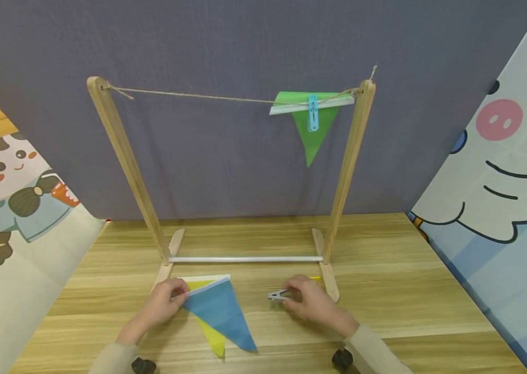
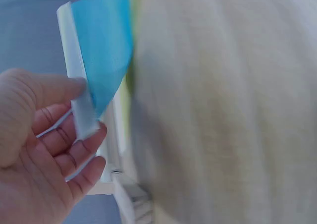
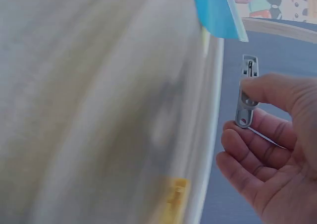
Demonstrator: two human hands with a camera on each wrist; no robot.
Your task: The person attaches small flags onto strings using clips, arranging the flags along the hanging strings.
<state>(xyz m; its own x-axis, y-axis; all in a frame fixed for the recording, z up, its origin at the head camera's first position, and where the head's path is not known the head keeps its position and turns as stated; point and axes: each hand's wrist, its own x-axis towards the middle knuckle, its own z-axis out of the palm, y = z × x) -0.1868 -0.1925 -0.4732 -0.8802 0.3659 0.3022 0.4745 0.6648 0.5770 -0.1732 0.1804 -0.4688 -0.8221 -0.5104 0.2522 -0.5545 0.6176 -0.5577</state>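
My left hand (image 1: 165,301) pinches the white top strip of a blue triangular pennant (image 1: 223,314) between thumb and fingers. Partly beneath it, a yellow pennant (image 1: 213,335) overlaps on the tabletop. In the left wrist view the blue pennant (image 2: 101,40) hangs off its white strip (image 2: 79,75), held at one end. To the right, my right hand (image 1: 310,301) pinches a grey clothespin (image 1: 278,295), its tip pointing left toward the pennants. The right wrist view shows thumb and fingers on the grey clothespin (image 3: 246,97). A yellow clothespin (image 3: 174,200) lies on the table near this hand.
A wooden frame stands at the back, with a left post (image 1: 125,161), right post (image 1: 349,166) and white crossbar (image 1: 244,259). Along its twine (image 1: 198,95), a light-blue clothespin (image 1: 313,114) holds a green pennant (image 1: 307,132) near the right post. A grey panel (image 1: 226,166) rises behind.
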